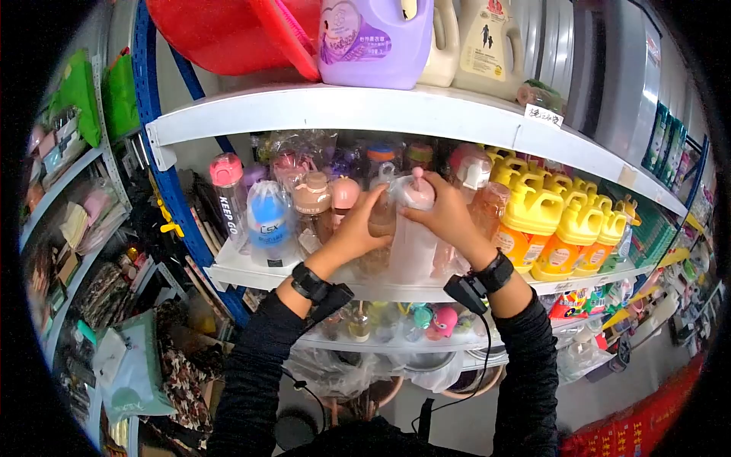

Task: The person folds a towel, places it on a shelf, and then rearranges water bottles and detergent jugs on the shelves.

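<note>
My right hand (457,222) is closed round the upper part of a frosted water bottle (412,255) with a pink lid and a knob on top. The bottle stands upright near the front edge of the middle shelf. Just left of it, my left hand (352,234) curls its fingers and thumb about a clear water bottle (383,219), partly hidden by the hand. Close beside my left hand are a brown-capped bottle (313,199), a pink-lidded bottle (346,192) and a blue bottle in a drawstring bag (268,222).
A white shelf (335,107) runs above my hands, carrying a purple detergent jug (373,46) and a red basin (228,34). Several yellow-capped jugs (560,242) stand to the right. A blue upright post (171,167) borders the left side. Small goods fill the shelf below.
</note>
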`<state>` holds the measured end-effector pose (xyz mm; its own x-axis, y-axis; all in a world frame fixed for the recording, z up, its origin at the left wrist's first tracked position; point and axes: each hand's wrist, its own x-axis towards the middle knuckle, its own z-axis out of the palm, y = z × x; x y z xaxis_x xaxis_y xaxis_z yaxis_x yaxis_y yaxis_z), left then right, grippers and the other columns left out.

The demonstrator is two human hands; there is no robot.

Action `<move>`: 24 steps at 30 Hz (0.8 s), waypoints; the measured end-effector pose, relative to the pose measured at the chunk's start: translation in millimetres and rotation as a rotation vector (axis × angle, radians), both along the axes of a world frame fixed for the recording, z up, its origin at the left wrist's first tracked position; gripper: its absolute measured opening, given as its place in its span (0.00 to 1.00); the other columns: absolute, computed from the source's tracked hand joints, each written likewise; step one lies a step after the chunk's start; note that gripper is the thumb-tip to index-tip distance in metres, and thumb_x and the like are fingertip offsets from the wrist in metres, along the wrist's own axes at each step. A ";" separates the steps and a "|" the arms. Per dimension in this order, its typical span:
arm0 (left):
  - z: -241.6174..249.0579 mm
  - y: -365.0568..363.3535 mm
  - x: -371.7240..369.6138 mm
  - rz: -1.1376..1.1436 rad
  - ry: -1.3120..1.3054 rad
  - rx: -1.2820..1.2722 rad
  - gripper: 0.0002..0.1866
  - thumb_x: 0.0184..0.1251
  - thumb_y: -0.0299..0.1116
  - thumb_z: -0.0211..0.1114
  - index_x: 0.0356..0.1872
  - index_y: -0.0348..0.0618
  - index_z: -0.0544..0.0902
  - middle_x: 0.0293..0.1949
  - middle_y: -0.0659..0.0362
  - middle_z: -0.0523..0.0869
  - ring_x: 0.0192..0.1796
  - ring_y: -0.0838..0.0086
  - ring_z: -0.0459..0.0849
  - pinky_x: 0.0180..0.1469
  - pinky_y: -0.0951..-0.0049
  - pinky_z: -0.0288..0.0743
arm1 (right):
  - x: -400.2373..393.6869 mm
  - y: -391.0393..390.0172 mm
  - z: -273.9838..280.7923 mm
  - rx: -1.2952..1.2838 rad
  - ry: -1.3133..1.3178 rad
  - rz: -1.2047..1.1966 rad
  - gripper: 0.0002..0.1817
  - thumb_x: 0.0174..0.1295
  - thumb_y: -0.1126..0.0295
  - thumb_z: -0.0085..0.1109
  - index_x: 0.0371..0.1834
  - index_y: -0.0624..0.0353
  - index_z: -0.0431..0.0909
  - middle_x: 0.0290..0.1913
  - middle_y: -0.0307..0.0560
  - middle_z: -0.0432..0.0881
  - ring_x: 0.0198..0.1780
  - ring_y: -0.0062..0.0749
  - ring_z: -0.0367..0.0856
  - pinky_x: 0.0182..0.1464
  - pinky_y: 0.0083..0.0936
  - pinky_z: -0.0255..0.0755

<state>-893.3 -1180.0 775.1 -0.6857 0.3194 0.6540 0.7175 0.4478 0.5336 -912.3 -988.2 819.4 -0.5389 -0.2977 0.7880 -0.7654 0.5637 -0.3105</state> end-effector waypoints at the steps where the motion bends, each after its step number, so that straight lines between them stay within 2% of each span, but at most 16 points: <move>1: 0.0 1.9 0.9 0.013 -0.026 0.015 0.46 0.40 0.29 0.71 0.63 0.44 0.54 0.60 0.49 0.62 0.61 0.63 0.62 0.60 0.68 0.57 | -5.2 -3.0 -2.1 0.033 0.037 -0.008 0.34 0.35 0.61 0.70 0.47 0.65 0.70 0.40 0.59 0.77 0.42 0.49 0.76 0.45 0.32 0.70; 2: 0.6 1.8 1.6 0.063 0.015 0.009 0.45 0.40 0.28 0.70 0.63 0.44 0.54 0.59 0.48 0.63 0.61 0.61 0.63 0.59 0.67 0.58 | -0.6 -6.7 0.8 0.071 -0.032 -0.049 0.35 0.37 0.62 0.70 0.49 0.69 0.68 0.46 0.57 0.75 0.47 0.45 0.75 0.48 0.29 0.69; 5: 3.6 -2.0 8.9 0.139 0.013 -0.026 0.44 0.42 0.28 0.70 0.63 0.44 0.54 0.59 0.47 0.62 0.60 0.58 0.63 0.59 0.65 0.59 | -5.9 -13.4 -5.1 -0.027 -0.049 0.008 0.33 0.36 0.62 0.70 0.48 0.64 0.69 0.41 0.60 0.75 0.43 0.51 0.75 0.45 0.34 0.69; 8: -4.8 -5.8 8.8 0.302 0.131 0.042 0.44 0.44 0.27 0.68 0.64 0.44 0.53 0.59 0.47 0.62 0.60 0.54 0.63 0.59 0.64 0.59 | -10.4 -18.6 -7.1 -0.010 -0.038 -0.009 0.34 0.38 0.63 0.69 0.49 0.64 0.66 0.44 0.62 0.74 0.43 0.54 0.74 0.45 0.35 0.69; 11: -6.6 -7.0 13.3 0.313 0.171 -0.010 0.43 0.47 0.26 0.66 0.65 0.45 0.52 0.59 0.47 0.61 0.61 0.54 0.62 0.60 0.64 0.58 | -20.7 -23.8 -19.0 0.017 -0.038 -0.007 0.35 0.40 0.64 0.68 0.51 0.64 0.63 0.46 0.64 0.70 0.46 0.55 0.71 0.45 0.37 0.68; 12: -10.6 -6.1 10.7 0.289 0.235 0.015 0.41 0.47 0.26 0.64 0.64 0.48 0.54 0.57 0.44 0.62 0.60 0.48 0.60 0.59 0.58 0.57 | -25.1 -25.7 -24.6 0.014 -0.030 -0.002 0.34 0.40 0.64 0.68 0.51 0.64 0.63 0.46 0.64 0.70 0.47 0.55 0.71 0.46 0.37 0.68; 14: -16.5 1.0 11.4 0.408 0.344 -0.079 0.39 0.49 0.27 0.63 0.64 0.48 0.55 0.59 0.41 0.58 0.61 0.45 0.56 0.60 0.56 0.54 | -20.1 -26.5 -25.0 0.034 -0.099 0.008 0.35 0.40 0.64 0.68 0.52 0.65 0.62 0.47 0.63 0.69 0.48 0.56 0.68 0.48 0.38 0.66; 16: -24.5 3.5 12.1 0.451 0.415 -0.116 0.36 0.51 0.29 0.61 0.64 0.48 0.57 0.61 0.37 0.53 0.63 0.41 0.52 0.61 0.52 0.51 | -22.3 -25.2 -28.2 0.116 -0.056 -0.052 0.35 0.40 0.61 0.68 0.51 0.64 0.62 0.47 0.62 0.68 0.47 0.54 0.69 0.49 0.39 0.65; 19: -38.3 10.7 31.7 0.529 0.387 -0.020 0.37 0.50 0.30 0.63 0.63 0.46 0.57 0.62 0.38 0.51 0.64 0.42 0.50 0.62 0.52 0.50 | -20.2 -18.2 -17.4 0.312 0.151 -0.195 0.33 0.42 0.58 0.66 0.50 0.63 0.65 0.44 0.58 0.69 0.47 0.51 0.69 0.46 0.37 0.66; 21: -56.9 16.2 44.7 0.502 0.393 0.057 0.39 0.48 0.31 0.63 0.64 0.43 0.55 0.63 0.38 0.49 0.65 0.41 0.49 0.62 0.50 0.50 | -11.6 -12.3 -7.3 0.377 0.217 -0.244 0.31 0.43 0.56 0.64 0.49 0.62 0.67 0.42 0.56 0.71 0.46 0.49 0.70 0.45 0.37 0.67; 24: -90.7 27.2 53.8 0.476 0.302 0.136 0.41 0.48 0.29 0.63 0.64 0.42 0.52 0.63 0.37 0.48 0.65 0.41 0.49 0.62 0.49 0.50 | -5.4 -9.0 -7.8 0.314 0.178 -0.210 0.30 0.43 0.54 0.63 0.48 0.60 0.71 0.42 0.53 0.75 0.45 0.48 0.73 0.46 0.36 0.67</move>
